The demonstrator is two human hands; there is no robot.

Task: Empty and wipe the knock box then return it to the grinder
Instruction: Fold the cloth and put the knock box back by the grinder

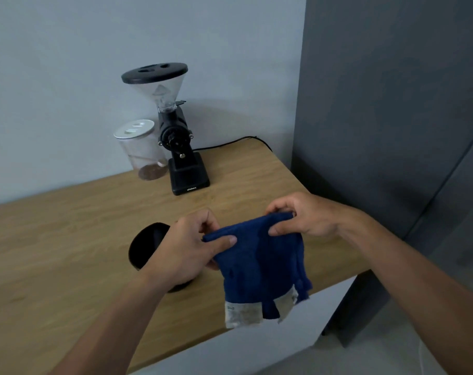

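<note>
Light wooden table (67, 239), oak-like grain, white front edge, set against pale wall. Black knock box (143, 247) stands on top, directly behind left hand (186, 247), partly hidden by it. Black coffee grinder (181, 147) with clear hopper and black lid stands well beyond both hands, near wall. Clear jar (143, 150) with white lid, brown grounds at bottom, just beside grinder, on far side from right hand (303, 215). Black power cord (230, 143) trails over far table edge beyond right hand.

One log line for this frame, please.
stage: cloth prep | both hands hold blue cloth | knock box on table, away from grinder
</note>
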